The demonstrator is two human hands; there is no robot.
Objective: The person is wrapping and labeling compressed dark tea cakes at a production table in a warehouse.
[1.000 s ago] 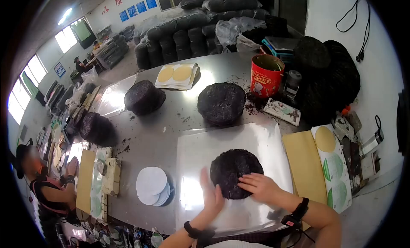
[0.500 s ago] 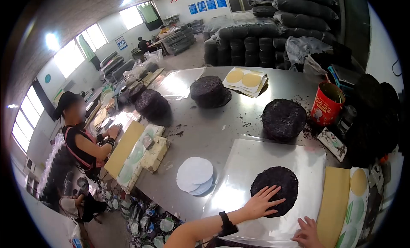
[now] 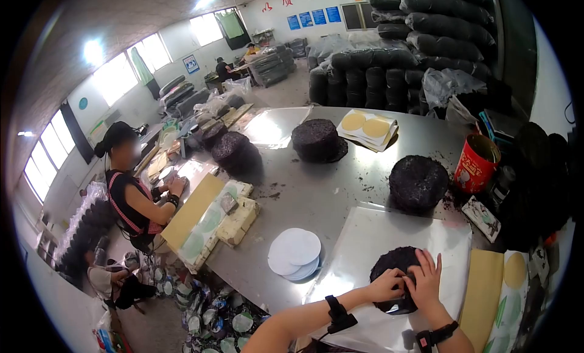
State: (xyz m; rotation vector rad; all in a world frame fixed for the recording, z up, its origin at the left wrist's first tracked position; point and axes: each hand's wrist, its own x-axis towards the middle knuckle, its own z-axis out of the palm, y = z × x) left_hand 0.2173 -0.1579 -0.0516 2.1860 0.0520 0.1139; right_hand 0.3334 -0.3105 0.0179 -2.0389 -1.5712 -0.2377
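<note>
A flat, dark, round cake [image 3: 384,265] that looks like dried seaweed lies on a sheet of clear plastic film [image 3: 347,292] near the front of the metal table. My left hand [image 3: 387,285] is over its middle, fingers bent together; whatever they pinch is hidden. On the cake's right side rests my right hand [image 3: 426,280], its fingers stretched upward and its thumb close to the left fingertips. A shiny, lighter patch shows at the cake's lower edge, below both hands. White paper discs [image 3: 294,251] overlap just left of the film.
Behind the film stands a stack of dark cakes [image 3: 418,182], with a red can [image 3: 477,164] to its right. Tan card [image 3: 480,298] and a label sheet [image 3: 510,301] lie at right. At left, a co-worker [image 3: 131,192] stands past a foam block [image 3: 240,225].
My right hand has come up from the film's edge onto the cake. My left hand has gone from lying spread on the cake to bent fingers. The view has shifted slightly.
</note>
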